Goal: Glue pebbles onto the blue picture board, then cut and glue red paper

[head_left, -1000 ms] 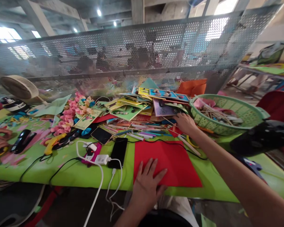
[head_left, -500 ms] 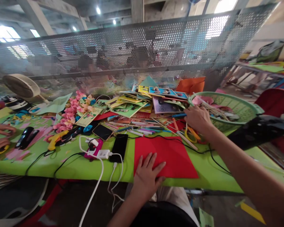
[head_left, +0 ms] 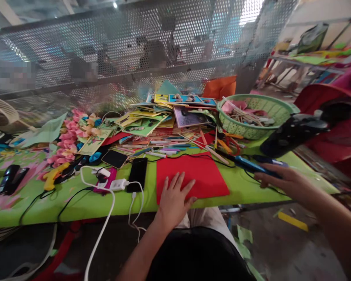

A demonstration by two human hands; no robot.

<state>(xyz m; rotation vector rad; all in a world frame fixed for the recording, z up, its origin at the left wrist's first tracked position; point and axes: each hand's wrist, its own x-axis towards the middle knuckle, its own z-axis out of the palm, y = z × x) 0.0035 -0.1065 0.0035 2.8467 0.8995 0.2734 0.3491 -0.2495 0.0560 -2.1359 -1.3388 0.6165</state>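
My left hand (head_left: 175, 199) lies flat with fingers spread on a red sheet (head_left: 204, 179) at the table's front edge. To the right of the sheet, my right hand (head_left: 280, 181) is closed on a long, slim blue tool (head_left: 253, 165) with a dark tip pointing left. Blur hides its exact kind. A dark blue object (head_left: 270, 160) lies just behind that hand. Left of the red sheet are a black phone (head_left: 137, 175) and a pink power strip (head_left: 105, 181) with white plugs and cables.
Behind the sheet lie pens (head_left: 169, 150) and a heap of decorated cards (head_left: 146, 125). A green basket (head_left: 240, 127) of sticks and a black bottle (head_left: 292, 132) stand right. Leftward are a yellow glue gun (head_left: 54, 175), a black stapler (head_left: 8, 179), paper flowers (head_left: 66, 136) and a fan (head_left: 2, 113).
My right hand has come away from beside the basket, nearer me and to the right, now with the blue tool in it. My left hand stays on the red sheet. The view has tilted down.
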